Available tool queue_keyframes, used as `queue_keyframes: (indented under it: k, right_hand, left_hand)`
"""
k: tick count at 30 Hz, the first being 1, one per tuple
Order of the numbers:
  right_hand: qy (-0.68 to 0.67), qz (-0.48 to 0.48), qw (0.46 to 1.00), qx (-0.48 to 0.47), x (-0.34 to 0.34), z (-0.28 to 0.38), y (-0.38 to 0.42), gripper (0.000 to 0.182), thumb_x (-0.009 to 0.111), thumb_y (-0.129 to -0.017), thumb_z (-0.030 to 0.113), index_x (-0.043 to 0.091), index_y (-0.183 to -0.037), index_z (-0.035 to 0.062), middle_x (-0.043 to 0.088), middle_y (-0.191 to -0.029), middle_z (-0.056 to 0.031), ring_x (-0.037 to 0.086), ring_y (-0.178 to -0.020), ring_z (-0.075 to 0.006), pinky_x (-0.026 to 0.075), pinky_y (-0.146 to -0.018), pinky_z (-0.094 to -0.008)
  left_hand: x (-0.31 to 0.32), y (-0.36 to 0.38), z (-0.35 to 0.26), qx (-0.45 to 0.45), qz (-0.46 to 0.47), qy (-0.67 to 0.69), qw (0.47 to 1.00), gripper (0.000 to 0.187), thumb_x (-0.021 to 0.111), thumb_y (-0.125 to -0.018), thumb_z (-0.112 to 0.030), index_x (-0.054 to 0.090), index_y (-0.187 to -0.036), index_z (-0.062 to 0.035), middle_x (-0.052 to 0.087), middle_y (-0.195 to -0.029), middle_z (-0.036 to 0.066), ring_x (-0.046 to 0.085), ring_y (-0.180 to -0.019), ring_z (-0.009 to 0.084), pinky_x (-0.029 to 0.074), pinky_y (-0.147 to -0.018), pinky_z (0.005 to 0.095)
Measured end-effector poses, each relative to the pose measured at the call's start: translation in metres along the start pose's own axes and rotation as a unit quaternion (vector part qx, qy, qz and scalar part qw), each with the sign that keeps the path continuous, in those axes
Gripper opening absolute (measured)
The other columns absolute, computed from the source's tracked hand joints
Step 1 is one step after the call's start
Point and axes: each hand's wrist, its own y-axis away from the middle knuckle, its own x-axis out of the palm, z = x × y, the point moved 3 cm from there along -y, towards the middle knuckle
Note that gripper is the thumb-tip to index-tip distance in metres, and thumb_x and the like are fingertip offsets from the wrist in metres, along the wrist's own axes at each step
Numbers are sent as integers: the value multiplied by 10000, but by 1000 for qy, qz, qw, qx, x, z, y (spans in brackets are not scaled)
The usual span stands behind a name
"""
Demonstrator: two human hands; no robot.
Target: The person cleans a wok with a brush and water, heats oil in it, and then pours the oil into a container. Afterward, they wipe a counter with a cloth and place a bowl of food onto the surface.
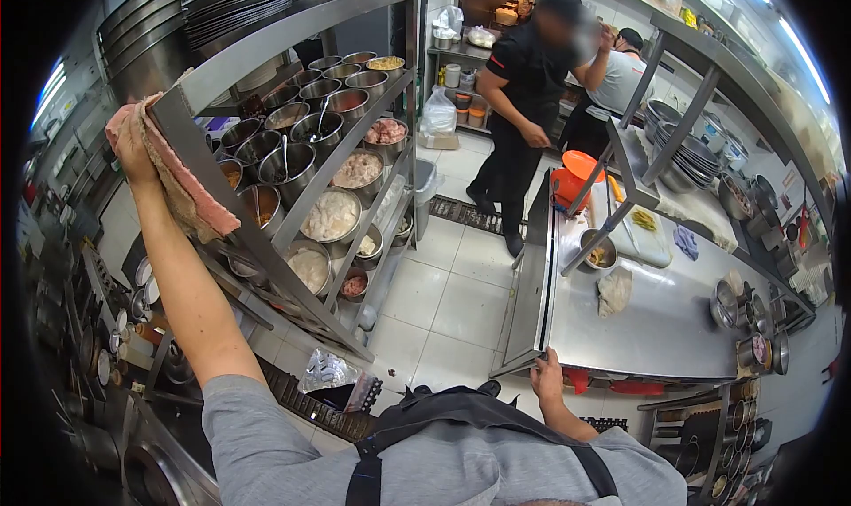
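Observation:
My left hand (135, 158) is raised at the far left, closed on a pink and beige towel (191, 171). The towel hangs against the end of the steel shelf rack (270, 43), and part of my fingers is hidden by it. Lower down, my right hand (548, 377) grips the front corner of the steel worktable (496, 320). On that table lie a crumpled white cloth (614, 291) and a metal bowl with food (598, 251).
The rack holds several metal pots of ingredients, among them a bowl of pale meat (331, 215). A person in black (523, 89) stands in the aisle; another in a white shirt (620, 85) is behind. An orange bucket (574, 182) and a cutting board (651, 240) sit on the table.

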Motion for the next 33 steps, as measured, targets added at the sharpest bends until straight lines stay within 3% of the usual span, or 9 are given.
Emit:
queue_keyframes:
  k: [2,4,9,11,18,21,26,30,33]
  right_hand:
    - [-5,1,1000,5,-1,0,0,315,644,-718,85,657,-1025,13,402,-1340,-227,379,-1255,-357,346,-1032,-406]
    - [18,-35,999,-38,-2,1,1,300,661,-700,91,665,-983,-7,418,-1318,-218,455,-1180,-359,392,-992,-382]
    - [25,-28,999,-34,-4,1,0,301,669,-700,94,666,-984,-5,422,-1315,-221,455,-1182,-358,391,-996,-376]
    - [27,-26,999,-35,-4,2,0,302,670,-701,95,666,-986,-4,423,-1315,-222,455,-1183,-358,390,-997,-374]
    - [20,-22,999,-27,-2,-1,-1,297,666,-699,91,665,-982,0,421,-1319,-219,455,-1184,-358,393,-996,-372]
    - [13,-18,1000,-19,-6,3,0,291,664,-699,88,664,-976,1,417,-1323,-215,458,-1179,-358,396,-994,-374]
    - [16,-19,1000,-16,-4,1,-1,284,662,-702,88,663,-972,-1,416,-1322,-211,464,-1172,-358,398,-991,-378]
    - [16,-19,1000,-18,-3,0,0,287,665,-701,85,661,-973,-4,419,-1318,-211,468,-1167,-358,401,-986,-382]
    - [6,-5,1000,-10,-6,2,0,309,652,-707,79,657,-1009,11,406,-1333,-213,435,-1202,-352,383,-1002,-387]
  left_hand:
    - [1,1,-6,-3,-9,-3,1000,311,424,-932,-189,650,-1041,-5,637,-1056,87,553,-1041,197,359,-963,295]
    - [-1,0,-17,25,5,-26,999,307,424,-933,-183,651,-1040,-7,639,-1047,88,549,-1046,198,355,-966,296]
    - [0,2,-6,20,-20,-31,999,297,423,-930,-168,658,-1026,-15,643,-1027,88,540,-1049,203,343,-973,298]
    - [-1,-2,1,24,9,28,999,290,430,-925,-168,665,-1012,-23,642,-1024,85,535,-1046,207,336,-974,302]
    - [-2,-2,2,38,15,8,999,292,435,-921,-174,669,-1008,-22,640,-1024,82,527,-1045,207,332,-975,306]
    - [-2,0,2,44,40,-45,997,380,327,-970,-196,611,-1072,35,625,-1095,116,539,-1081,212,329,-1007,302]
    - [0,2,-6,-19,30,8,999,396,315,-972,-193,619,-1054,48,626,-1088,121,546,-1068,210,340,-997,295]
    - [-1,1,7,-19,21,26,999,398,316,-974,-198,621,-1057,45,627,-1087,117,547,-1066,209,343,-993,293]
    - [-1,0,8,-12,19,46,999,349,398,-956,-205,640,-1056,25,634,-1075,108,559,-1049,196,370,-959,288]
